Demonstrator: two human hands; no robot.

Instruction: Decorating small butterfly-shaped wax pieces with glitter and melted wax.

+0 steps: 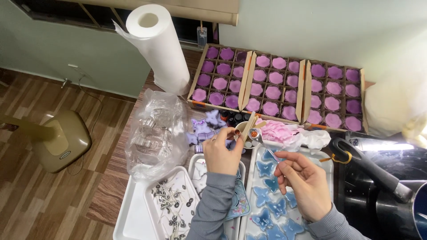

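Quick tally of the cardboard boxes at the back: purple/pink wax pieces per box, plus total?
Left box: 12
Middle box: 12
Right box: 12
Total: 36 wax pieces in 3 boxes. Each is a grid three across and four deep, every cell filled; the left box runs deeper purple, the middle pinker.

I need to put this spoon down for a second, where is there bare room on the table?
The left end of the white tray, beside the wick holders, is bare. Elsewhere it is crowded: butterfly moulds under the right hand, plastic bag, candle boxes, pot on the right.
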